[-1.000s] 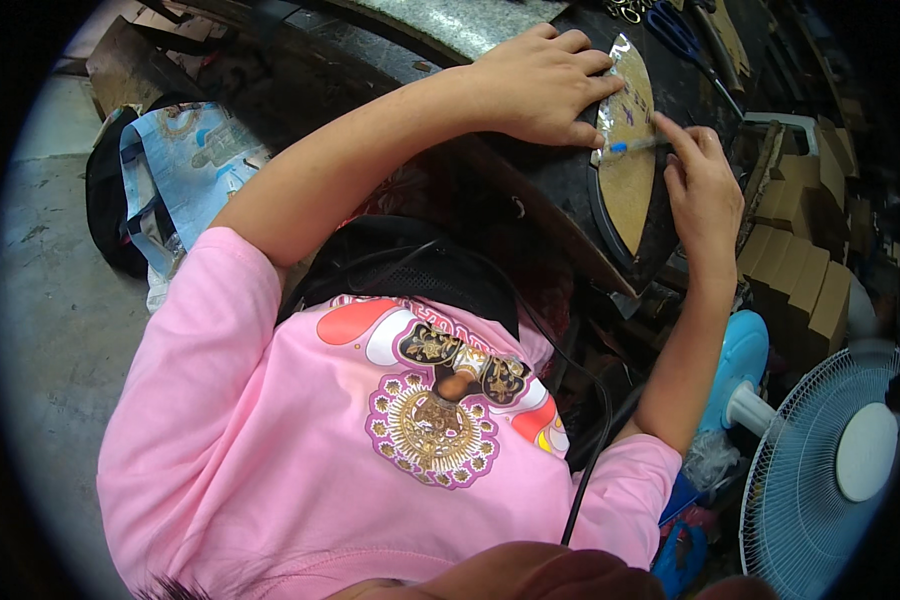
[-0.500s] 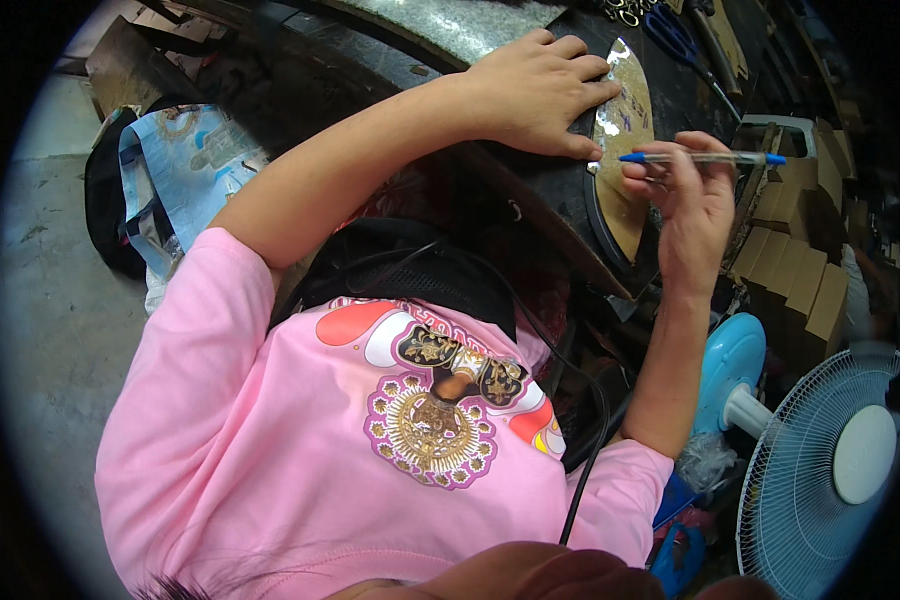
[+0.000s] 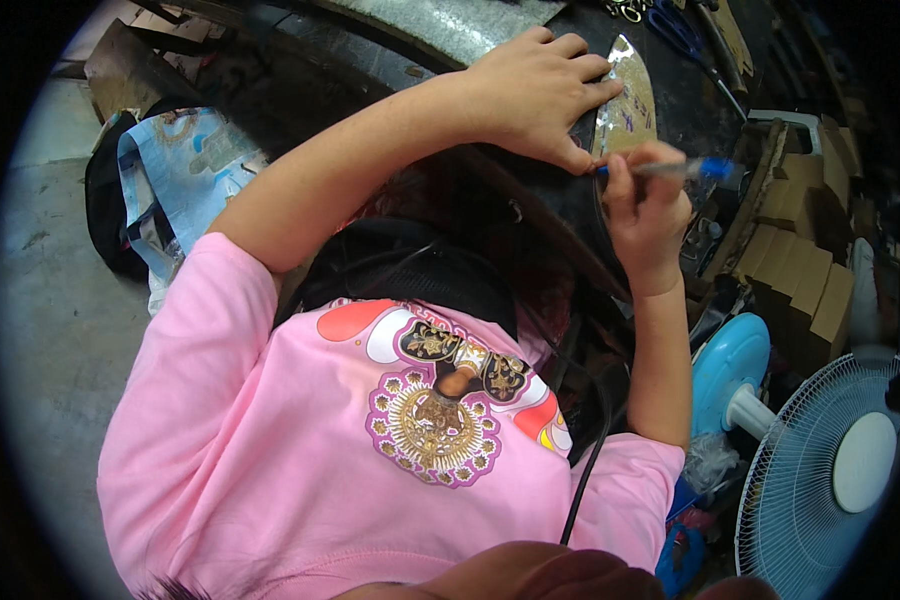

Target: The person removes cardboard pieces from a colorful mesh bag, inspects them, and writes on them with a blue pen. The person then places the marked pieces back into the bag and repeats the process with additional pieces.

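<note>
My left hand lies with its fingers spread, fingertips pressing on the edge of a tan, half-moon-shaped flat piece with a worn silvery straight edge and dark marks. Beneath that piece is a dark sheet or work surface; I cannot tell which. My right hand grips a clear ballpoint pen with blue ends. Its tip points left, beside my left thumb at the piece's straight edge. The back end of the pen is blurred, and my right hand covers the lower part of the tan piece.
Blue-handled scissors lie at the far right of the bench, near metal rings. A grey slab is at the far side. Cardboard boxes and a blue-and-white fan stand on the right. A light-blue printed sheet hangs at left.
My right hand has moved left and closed more tightly round the pen, bringing its tip to the tan piece's edge by my left thumb. My left hand stays nearly in place.
</note>
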The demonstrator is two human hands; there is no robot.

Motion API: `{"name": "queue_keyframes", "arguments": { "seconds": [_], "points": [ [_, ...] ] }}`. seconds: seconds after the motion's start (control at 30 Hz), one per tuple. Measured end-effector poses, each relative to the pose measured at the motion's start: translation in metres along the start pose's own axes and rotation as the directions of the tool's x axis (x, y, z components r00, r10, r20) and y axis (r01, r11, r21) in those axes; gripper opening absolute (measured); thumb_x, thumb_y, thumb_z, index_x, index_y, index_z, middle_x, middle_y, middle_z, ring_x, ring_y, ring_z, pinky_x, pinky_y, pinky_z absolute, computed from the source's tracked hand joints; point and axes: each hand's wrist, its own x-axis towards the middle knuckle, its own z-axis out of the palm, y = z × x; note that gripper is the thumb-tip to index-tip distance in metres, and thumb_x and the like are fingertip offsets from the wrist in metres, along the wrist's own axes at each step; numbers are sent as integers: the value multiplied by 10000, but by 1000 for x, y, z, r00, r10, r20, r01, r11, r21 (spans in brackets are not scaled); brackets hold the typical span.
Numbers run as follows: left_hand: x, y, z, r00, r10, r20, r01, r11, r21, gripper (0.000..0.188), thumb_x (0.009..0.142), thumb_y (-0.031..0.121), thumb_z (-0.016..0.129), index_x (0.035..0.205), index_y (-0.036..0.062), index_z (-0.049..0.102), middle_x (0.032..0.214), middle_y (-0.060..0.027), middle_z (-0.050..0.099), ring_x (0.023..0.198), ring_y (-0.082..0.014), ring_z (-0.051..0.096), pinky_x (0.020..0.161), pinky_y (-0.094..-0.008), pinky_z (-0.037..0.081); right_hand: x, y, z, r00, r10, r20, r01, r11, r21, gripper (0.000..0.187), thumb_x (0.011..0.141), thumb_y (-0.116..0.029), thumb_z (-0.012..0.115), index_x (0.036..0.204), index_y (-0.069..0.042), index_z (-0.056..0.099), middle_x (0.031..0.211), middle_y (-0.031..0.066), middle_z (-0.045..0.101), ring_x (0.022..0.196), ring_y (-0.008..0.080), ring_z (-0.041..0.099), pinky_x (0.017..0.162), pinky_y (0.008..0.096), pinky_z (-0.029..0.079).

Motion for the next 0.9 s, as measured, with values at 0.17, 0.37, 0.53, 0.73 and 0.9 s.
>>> {"name": "queue_keyframes", "arguments": {
  "seconds": [0.17,0.37,0.53,0.73,0.9],
  "points": [
    [4,1,-6,982,-45,186,55,997,-49,821,728,548,668,1387,84,508,1388,-138,523,1300,-292,446,1071,-423,348,11,6,-9,719,668,192,-585,432,686,145,1004,-131,538,1088,-93,427,829,88,634,564,103,598,467,194,461],
    [2,1,-7,991,-38,130,49,995,-81,803,715,536,674,1360,77,539,1387,-130,524,1292,-291,448,1063,-416,354,1,7,1,913,396,101,-406,853,328,148,988,-93,567,1086,-89,456,843,67,631,567,83,574,476,191,426],
    [4,2,-10,986,-47,162,64,992,-105,796,700,525,684,1339,67,556,1358,-122,539,1281,-286,454,1052,-415,360,12,15,-12,819,489,300,-574,699,427,113,1000,-118,550,1073,-101,464,867,91,644,559,87,578,453,185,410],
    [5,2,-11,986,-34,166,52,993,-106,775,691,496,694,1313,53,568,1338,-119,548,1265,-286,463,1031,-418,373,20,13,-1,743,649,160,-609,557,565,141,992,-126,571,1087,-103,469,844,65,604,566,99,600,445,202,442],
    [3,4,-8,999,-1,51,4,998,-65,667,787,510,659,1280,65,595,1199,-93,603,1178,-266,518,965,-390,407,22,19,1,945,319,78,-328,929,174,132,932,-84,651,1037,-69,573,773,-9,610,581,52,565,512,226,441]
  ]
}}
